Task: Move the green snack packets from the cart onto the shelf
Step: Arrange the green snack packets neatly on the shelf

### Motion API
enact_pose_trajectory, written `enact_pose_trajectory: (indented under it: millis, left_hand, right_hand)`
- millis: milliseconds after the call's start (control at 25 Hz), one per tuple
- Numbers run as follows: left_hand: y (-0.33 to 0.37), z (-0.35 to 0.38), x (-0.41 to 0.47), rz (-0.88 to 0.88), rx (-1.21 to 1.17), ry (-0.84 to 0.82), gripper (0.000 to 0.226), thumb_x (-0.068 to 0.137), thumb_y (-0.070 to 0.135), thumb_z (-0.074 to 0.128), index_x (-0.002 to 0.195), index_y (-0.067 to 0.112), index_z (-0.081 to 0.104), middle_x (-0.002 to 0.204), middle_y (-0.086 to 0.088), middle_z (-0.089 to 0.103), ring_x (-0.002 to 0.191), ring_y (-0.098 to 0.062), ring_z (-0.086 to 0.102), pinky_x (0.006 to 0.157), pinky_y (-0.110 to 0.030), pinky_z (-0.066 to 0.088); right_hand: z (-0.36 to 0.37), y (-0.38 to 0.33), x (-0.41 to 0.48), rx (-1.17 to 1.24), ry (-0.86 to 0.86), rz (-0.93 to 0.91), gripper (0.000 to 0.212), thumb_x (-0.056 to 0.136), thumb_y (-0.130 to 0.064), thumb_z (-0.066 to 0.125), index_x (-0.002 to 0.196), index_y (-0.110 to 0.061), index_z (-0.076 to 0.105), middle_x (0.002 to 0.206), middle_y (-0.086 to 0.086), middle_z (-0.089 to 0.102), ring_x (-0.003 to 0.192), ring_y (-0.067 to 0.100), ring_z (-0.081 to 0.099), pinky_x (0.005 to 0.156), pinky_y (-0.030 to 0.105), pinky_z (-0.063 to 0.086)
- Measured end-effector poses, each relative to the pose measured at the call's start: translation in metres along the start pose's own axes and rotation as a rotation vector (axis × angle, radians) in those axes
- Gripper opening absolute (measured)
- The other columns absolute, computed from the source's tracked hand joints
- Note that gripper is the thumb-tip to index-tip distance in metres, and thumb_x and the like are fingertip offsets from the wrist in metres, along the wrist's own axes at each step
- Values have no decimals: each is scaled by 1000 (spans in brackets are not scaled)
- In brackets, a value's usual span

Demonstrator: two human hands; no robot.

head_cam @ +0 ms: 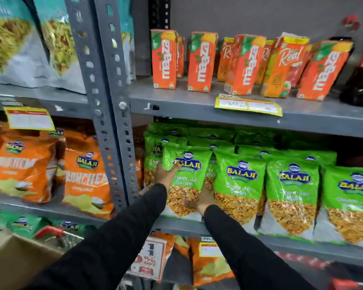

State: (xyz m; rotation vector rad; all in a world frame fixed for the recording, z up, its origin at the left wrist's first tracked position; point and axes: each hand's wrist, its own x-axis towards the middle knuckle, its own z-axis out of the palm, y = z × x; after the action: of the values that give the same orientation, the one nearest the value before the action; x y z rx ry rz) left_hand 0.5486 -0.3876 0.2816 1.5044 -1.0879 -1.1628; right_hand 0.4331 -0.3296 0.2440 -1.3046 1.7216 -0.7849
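A green Balaji snack packet [186, 176] stands upright at the left end of the grey middle shelf [281, 241]. My left hand [166, 174] grips its upper left edge, thumb across the front. My right hand [201, 203] holds its lower right corner, fingers partly behind it. Several more green packets [293, 195] stand in rows to the right and behind. The cart [57, 233] shows only as a red and wire edge at the lower left, with green packets [21, 225] in it.
Orange Balaji packets [86, 176] fill the shelf bay to the left, past a grey perforated upright [111, 122]. Orange juice cartons [201, 61] and a dark cola bottle [360, 80] stand on the shelf above. A cardboard box [11, 258] sits at the lower left. Orange packets [208, 262] stand below.
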Motion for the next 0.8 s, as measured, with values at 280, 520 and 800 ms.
enact_pose_trajectory:
  millis: [280, 520, 800]
  left_hand:
    - [3, -27, 16, 32, -141, 224, 75, 77, 29, 71, 137, 0, 37, 145, -20, 40, 132, -31, 41, 110, -39, 36]
    - [-6, -31, 12, 40, -206, 344, 81, 82, 26, 67, 144, 2, 20, 155, -16, 22, 142, -25, 24, 114, -29, 22]
    - [-1, -23, -12, 130, 5, 439, 84, 82, 35, 64, 143, -1, 19, 152, -20, 24, 141, -29, 24, 116, -38, 19]
  right_hand:
    - [33, -23, 14, 10, 42, -245, 84, 63, -12, 81, 133, -11, 36, 134, 7, 52, 127, 21, 45, 101, 28, 37]
    - [54, -19, 24, 31, 3, -247, 93, 60, -13, 83, 137, -11, 31, 135, 10, 53, 127, 23, 45, 102, 31, 37]
    - [32, -21, 10, 79, 79, -266, 90, 56, -29, 84, 130, -9, 35, 119, 13, 54, 109, 26, 53, 96, 37, 46]
